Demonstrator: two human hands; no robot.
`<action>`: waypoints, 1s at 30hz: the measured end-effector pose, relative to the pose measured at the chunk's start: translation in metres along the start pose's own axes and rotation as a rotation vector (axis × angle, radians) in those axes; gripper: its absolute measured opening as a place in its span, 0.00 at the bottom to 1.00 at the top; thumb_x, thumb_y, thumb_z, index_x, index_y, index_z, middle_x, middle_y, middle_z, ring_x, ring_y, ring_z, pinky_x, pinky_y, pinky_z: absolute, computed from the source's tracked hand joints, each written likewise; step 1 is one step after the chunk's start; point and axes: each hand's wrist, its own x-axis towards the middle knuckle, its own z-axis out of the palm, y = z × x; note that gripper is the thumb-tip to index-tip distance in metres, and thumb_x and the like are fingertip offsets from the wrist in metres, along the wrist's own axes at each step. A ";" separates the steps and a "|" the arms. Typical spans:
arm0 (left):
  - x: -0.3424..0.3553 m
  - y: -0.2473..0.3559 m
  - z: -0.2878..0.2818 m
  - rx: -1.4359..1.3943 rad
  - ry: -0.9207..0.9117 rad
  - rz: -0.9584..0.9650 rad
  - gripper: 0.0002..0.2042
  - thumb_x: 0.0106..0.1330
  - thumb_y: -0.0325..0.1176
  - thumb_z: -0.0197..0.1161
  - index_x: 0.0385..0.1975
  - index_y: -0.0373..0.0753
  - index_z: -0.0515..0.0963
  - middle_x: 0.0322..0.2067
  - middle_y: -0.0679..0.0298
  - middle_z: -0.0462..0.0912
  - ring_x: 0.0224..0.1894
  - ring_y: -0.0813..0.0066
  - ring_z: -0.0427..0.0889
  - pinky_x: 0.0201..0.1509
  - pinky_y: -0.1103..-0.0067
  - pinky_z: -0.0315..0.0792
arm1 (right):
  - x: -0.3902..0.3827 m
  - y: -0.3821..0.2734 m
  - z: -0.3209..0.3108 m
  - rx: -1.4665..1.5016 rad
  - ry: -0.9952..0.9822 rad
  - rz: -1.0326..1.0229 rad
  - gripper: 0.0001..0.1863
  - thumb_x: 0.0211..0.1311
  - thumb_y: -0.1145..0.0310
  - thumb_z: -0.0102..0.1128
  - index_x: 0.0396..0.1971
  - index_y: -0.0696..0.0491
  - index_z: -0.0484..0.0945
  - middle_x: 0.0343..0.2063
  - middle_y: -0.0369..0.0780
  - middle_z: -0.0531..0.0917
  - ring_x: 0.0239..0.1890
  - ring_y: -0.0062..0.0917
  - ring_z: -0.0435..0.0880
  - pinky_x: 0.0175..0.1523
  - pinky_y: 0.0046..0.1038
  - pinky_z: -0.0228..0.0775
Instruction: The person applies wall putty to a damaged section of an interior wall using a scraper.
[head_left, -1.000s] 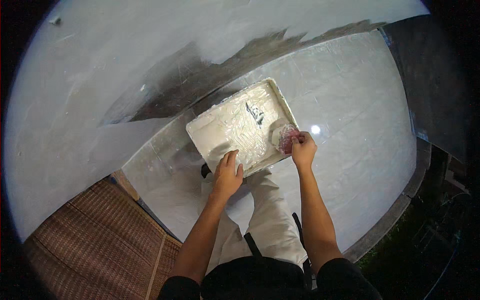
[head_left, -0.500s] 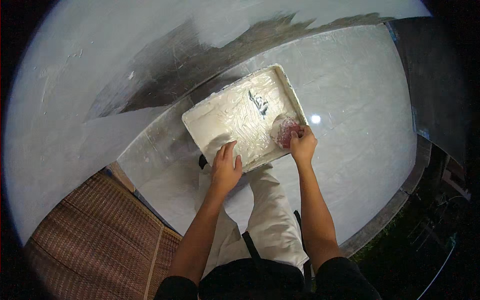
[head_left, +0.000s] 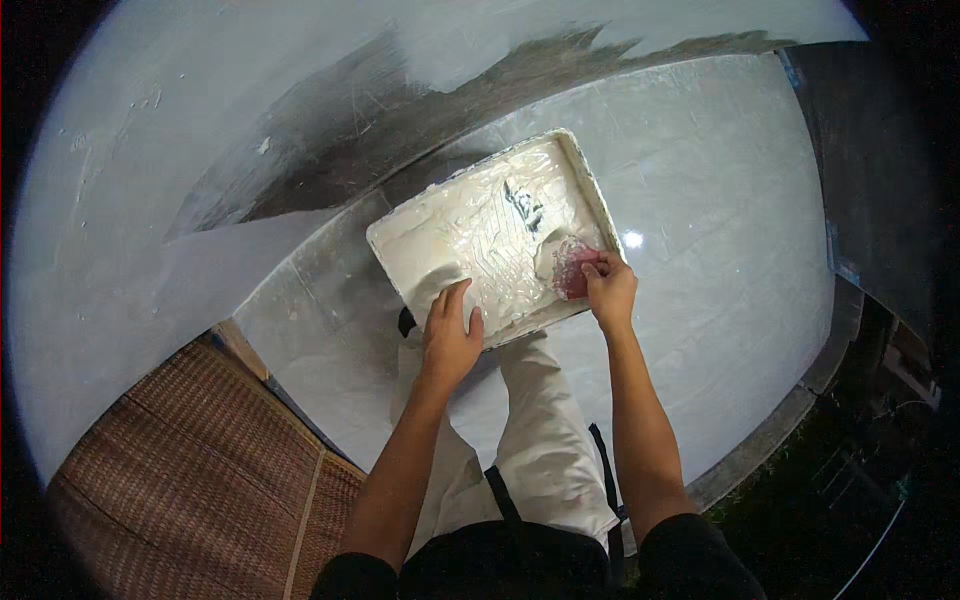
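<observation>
A shallow rectangular tray (head_left: 385, 213) in front of me holds thick cream-coloured paste, ridged in the middle, with a dark patch showing through. Pinched between the thumb and fingers of my right hand (head_left: 612, 290) is a flat reddish scraper (head_left: 573, 271), its blade smeared with paste. The scraper is inside the tray by the right wall, low against the paste. My left hand (head_left: 452, 335) is at the tray's near-left edge, fingers stretched over the rim and thumb apart. Whether its fingertips touch the paste I cannot tell.
A wall (head_left: 300, 80) curves across the far side, partly coated pale and partly bare dark grey. Smooth grey floor (head_left: 730, 220) surrounds the tray. A brown woven mat (head_left: 200, 480) lies at lower left. A concrete kerb (head_left: 770, 430) borders dark ground at right.
The scraper in my right hand has shifted very slightly, and more paste is heaped along its blade. My left hand has hardly moved.
</observation>
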 end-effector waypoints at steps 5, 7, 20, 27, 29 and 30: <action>-0.001 -0.008 -0.001 -0.021 0.016 0.003 0.20 0.60 0.25 0.56 0.54 0.33 0.67 0.49 0.47 0.72 0.54 0.48 0.71 0.58 0.66 0.64 | 0.001 0.001 0.024 0.009 -0.025 -0.068 0.08 0.50 0.76 0.61 0.33 0.59 0.80 0.25 0.45 0.84 0.27 0.30 0.83 0.37 0.28 0.73; -0.002 -0.013 -0.003 -0.009 0.026 0.008 0.21 0.59 0.25 0.56 0.54 0.34 0.67 0.49 0.48 0.72 0.53 0.49 0.71 0.57 0.65 0.65 | -0.001 -0.002 0.034 0.099 -0.023 -0.046 0.11 0.49 0.75 0.64 0.35 0.62 0.79 0.24 0.44 0.84 0.26 0.24 0.82 0.34 0.25 0.71; -0.010 -0.030 -0.019 0.013 0.094 -0.054 0.21 0.59 0.27 0.56 0.54 0.33 0.66 0.49 0.48 0.73 0.53 0.49 0.71 0.56 0.64 0.66 | 0.009 -0.007 0.066 0.894 -0.256 0.234 0.13 0.58 0.81 0.56 0.44 0.57 0.75 0.31 0.34 0.81 0.32 0.15 0.78 0.36 0.19 0.71; -0.014 -0.004 -0.057 0.024 0.203 -0.010 0.23 0.60 0.28 0.56 0.56 0.34 0.64 0.51 0.47 0.71 0.54 0.49 0.70 0.57 0.64 0.65 | -0.020 -0.079 0.021 1.011 -0.376 0.207 0.12 0.60 0.79 0.56 0.44 0.57 0.74 0.35 0.35 0.81 0.36 0.19 0.79 0.39 0.23 0.75; -0.018 0.018 -0.077 0.022 0.228 -0.027 0.23 0.60 0.28 0.56 0.57 0.34 0.63 0.52 0.47 0.70 0.55 0.49 0.69 0.57 0.64 0.65 | -0.037 -0.107 0.003 1.088 -0.410 0.149 0.12 0.60 0.79 0.56 0.44 0.57 0.74 0.36 0.36 0.81 0.37 0.20 0.80 0.40 0.24 0.75; -0.020 0.027 -0.087 0.026 0.249 -0.013 0.24 0.60 0.28 0.57 0.58 0.34 0.63 0.54 0.48 0.69 0.56 0.48 0.68 0.58 0.64 0.65 | -0.044 -0.119 -0.004 1.152 -0.433 0.128 0.11 0.60 0.78 0.56 0.43 0.58 0.74 0.37 0.37 0.81 0.37 0.21 0.80 0.42 0.25 0.76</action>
